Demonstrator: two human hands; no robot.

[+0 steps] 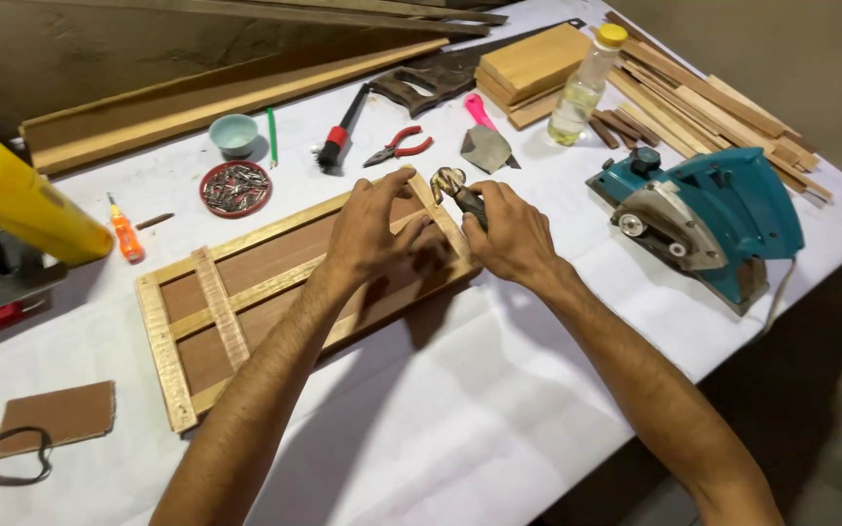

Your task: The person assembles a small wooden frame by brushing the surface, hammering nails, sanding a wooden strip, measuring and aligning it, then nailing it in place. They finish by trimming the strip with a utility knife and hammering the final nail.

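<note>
While the left hand (374, 229) presses its spread fingers on the flat rectangular wooden frame with pale slats (246, 292), lying on the white-covered table (440, 429), the right hand (511, 234) is clenched around a small dark-handled hammer (460, 190), its metal head apparently over the far-end slat. The frame looks light, stiff and thin-slatted; it is probably best gripped by the outer rails.
</note>
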